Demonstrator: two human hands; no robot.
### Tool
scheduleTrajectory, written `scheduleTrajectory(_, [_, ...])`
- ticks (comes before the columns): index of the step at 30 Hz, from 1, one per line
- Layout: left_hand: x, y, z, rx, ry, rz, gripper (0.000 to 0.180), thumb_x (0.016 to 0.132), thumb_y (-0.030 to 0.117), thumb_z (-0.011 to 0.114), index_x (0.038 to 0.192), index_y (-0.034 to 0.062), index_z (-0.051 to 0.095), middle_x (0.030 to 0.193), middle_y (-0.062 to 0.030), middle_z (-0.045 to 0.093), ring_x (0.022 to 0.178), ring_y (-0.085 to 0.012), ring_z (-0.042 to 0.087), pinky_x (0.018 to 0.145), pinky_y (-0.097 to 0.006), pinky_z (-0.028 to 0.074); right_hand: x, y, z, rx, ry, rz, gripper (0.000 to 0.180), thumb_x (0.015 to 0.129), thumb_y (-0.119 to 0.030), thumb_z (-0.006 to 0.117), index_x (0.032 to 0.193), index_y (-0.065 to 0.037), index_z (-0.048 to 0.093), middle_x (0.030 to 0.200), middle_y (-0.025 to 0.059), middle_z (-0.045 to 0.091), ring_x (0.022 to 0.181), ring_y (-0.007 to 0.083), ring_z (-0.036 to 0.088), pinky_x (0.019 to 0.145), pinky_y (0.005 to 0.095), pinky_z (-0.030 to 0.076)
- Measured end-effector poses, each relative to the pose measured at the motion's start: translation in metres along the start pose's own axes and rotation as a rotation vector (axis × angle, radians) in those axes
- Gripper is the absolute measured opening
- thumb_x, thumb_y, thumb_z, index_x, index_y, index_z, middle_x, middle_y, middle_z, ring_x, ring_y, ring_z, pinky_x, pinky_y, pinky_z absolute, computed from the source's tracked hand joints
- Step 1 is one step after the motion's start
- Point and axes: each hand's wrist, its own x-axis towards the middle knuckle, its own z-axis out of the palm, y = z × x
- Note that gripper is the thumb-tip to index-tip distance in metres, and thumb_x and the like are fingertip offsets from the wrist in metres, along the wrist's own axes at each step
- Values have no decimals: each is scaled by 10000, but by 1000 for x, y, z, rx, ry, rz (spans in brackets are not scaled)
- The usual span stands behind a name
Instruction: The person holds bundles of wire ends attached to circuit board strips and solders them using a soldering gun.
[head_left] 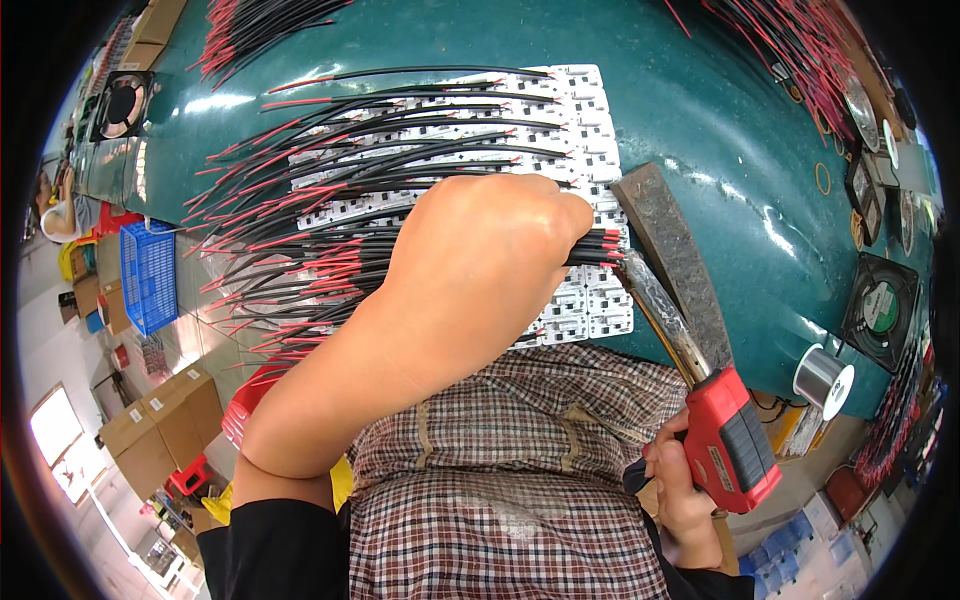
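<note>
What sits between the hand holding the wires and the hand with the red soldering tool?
In the head view, between the left hand and right hand lie the white circuit boards' edge, the soldering iron and the checked apron.

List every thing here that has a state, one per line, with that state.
left hand: closed on the wire bundle
wire bundle: held, lying across the white boards
right hand: gripping the soldering iron
soldering iron: held, tip at the wire ends
solder spool: resting on the table edge

Red-and-black wire bundle (596, 246) lies across white boards (590, 130).
</note>
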Motion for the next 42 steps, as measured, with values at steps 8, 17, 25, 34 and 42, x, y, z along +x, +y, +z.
scheduleTrajectory(8, [2, -5, -4, -181, 20, -26, 203, 803, 74, 763, 948, 4, 640, 793, -169, 658, 732, -385, 649, 668, -424, 520, 4, -9, 1, 96, 4, 41, 291, 957, -154, 669, 1162, 13, 547, 793, 68, 562, 579, 93, 491, 556, 253, 436])
scheduleTrajectory(17, [-1, -1, -9, -41, 112, -15, 233, 798, 75, 755, 953, 18, 590, 825, -188, 670, 777, -390, 675, 680, -476, 522, 3, -6, -1, 120, -10, 21, 313, 964, -159, 650, 1193, 3, 512, 740, 55, 523, 541, 84, 451, 539, 248, 410])
scheduleTrajectory(25, [-10, 24, -39, 96, 369, -62, 182, 874, -13, 719, 1049, 26, 682, 873, -115, 704, 743, -218, 693, 698, -305, 539, -4, 1, -1, 98, 11, 12, 315, 971, -173, 646, 1198, -1, 510, 723, 63, 533, 530, 81, 438, 541, 255, 407])
scheduleTrajectory(34, [-22, 29, 7, -1, 62, -135, 309, 727, 98, 808, 881, 49, 544, 744, -126, 650, 678, -334, 677, 602, -428, 530, -17, 9, -10, 107, 1, 115, 263, 869, -68, 758, 1117, 1, 704, 960, 97, 718, 846, 188, 692, 754, 329, 556])
scheduleTrajectory(42, [-22, 27, 12, 28, 61, -168, 324, 722, 123, 825, 851, 46, 538, 739, -127, 646, 681, -334, 682, 613, -429, 538, -12, 18, -11, -101, -90, 41, 246, 819, -52, 789, 1053, -22, 721, 937, 90, 710, 852, 242, 694, 754, 364, 552])
